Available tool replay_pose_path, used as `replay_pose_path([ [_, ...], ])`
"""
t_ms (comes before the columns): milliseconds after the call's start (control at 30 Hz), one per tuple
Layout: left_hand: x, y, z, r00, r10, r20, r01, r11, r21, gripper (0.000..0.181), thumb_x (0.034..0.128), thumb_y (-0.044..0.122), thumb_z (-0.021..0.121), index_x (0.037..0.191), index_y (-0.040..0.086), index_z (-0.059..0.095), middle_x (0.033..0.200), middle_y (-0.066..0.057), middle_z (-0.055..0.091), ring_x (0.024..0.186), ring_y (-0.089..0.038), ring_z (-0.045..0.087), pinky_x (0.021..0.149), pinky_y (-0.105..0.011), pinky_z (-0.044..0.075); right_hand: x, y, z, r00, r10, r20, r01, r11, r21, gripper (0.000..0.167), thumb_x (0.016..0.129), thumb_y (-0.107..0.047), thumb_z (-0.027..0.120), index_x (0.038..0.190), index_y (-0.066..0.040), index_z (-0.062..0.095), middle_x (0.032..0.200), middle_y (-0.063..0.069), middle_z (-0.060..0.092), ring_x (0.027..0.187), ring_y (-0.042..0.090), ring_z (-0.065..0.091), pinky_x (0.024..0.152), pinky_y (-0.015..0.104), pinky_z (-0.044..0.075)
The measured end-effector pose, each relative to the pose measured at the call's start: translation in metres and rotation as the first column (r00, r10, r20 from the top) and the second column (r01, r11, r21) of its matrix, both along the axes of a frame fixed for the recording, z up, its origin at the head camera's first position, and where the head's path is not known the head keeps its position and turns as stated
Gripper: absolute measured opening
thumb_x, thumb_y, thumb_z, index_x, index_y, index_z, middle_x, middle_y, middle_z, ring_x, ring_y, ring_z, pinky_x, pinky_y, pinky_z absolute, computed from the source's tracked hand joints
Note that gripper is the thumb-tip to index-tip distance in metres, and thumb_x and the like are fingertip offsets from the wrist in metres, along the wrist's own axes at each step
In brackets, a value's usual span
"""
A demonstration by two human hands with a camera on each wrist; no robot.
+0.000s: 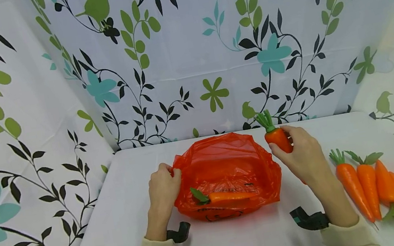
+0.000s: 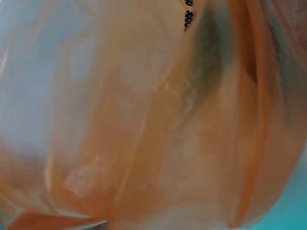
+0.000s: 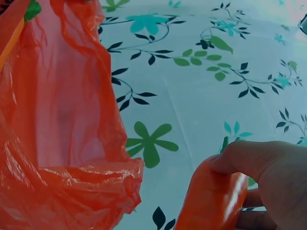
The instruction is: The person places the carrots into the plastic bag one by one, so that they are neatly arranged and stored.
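A red plastic bag [image 1: 224,170] lies spread with its mouth open on the white table, an orange carrot [image 1: 231,195] with a green top inside it. My left hand [image 1: 163,186] pinches the bag's left edge; the left wrist view is filled by the bag's thin plastic [image 2: 124,120]. Just right of the bag, my right hand [image 1: 304,153] grips another carrot [image 1: 278,139], its green top pointing up. In the right wrist view the thumb and fingers of my right hand [image 3: 264,177] hold that carrot [image 3: 211,196] beside the bag [image 3: 67,105].
Several carrots [image 1: 353,186] lie in a row on the right side of the white table [image 1: 119,221], some with tops toward the front. A patterned cloth [image 1: 179,57] with leaves, birds and flowers hangs behind the table and at both sides.
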State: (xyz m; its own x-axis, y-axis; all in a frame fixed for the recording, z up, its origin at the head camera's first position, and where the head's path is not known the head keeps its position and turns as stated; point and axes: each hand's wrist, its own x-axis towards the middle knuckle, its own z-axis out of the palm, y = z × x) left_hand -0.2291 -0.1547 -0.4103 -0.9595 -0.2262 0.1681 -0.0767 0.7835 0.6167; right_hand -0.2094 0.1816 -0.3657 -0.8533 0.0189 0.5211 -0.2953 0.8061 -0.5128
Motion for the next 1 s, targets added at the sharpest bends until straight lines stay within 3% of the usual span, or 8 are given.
replay_pose_path([
  [367,0.000,0.003,-0.001,1.000,0.006,0.005,-0.006,1.000,-0.003,0.025,0.0954,0.025,0.055,0.100,0.000,0.059,0.077,-0.014,0.066,0.057,-0.020,0.057,0.058,-0.031,0.059,0.003,-0.013,0.000,0.995,0.052,-0.083,-0.052,0.999,0.000,0.051,0.089,-0.014,0.073,0.133,0.004,0.056,0.117,0.024,0.063,0.100,0.039,0.063,0.075,0.055,0.060],
  [733,0.001,0.003,-0.002,1.000,0.003,-0.005,-0.003,1.000,-0.009,0.024,0.0948,0.024,0.055,0.098,0.001,0.059,0.074,-0.013,0.065,0.055,-0.020,0.057,0.057,-0.033,0.059,0.012,-0.030,0.005,0.967,0.141,-0.211,-0.139,0.990,0.024,0.054,0.084,-0.011,0.079,0.131,0.004,0.057,0.122,0.022,0.063,0.107,0.036,0.063,0.078,0.052,0.060],
  [1000,0.000,0.003,-0.002,1.000,-0.001,-0.002,0.001,1.000,-0.010,0.023,0.0948,0.024,0.055,0.098,0.001,0.059,0.074,-0.013,0.065,0.055,-0.019,0.057,0.058,-0.032,0.059,0.020,-0.043,0.007,0.953,0.192,-0.235,-0.188,0.981,0.042,0.058,0.081,-0.010,0.081,0.132,0.003,0.057,0.123,0.020,0.064,0.111,0.034,0.063,0.080,0.048,0.060],
])
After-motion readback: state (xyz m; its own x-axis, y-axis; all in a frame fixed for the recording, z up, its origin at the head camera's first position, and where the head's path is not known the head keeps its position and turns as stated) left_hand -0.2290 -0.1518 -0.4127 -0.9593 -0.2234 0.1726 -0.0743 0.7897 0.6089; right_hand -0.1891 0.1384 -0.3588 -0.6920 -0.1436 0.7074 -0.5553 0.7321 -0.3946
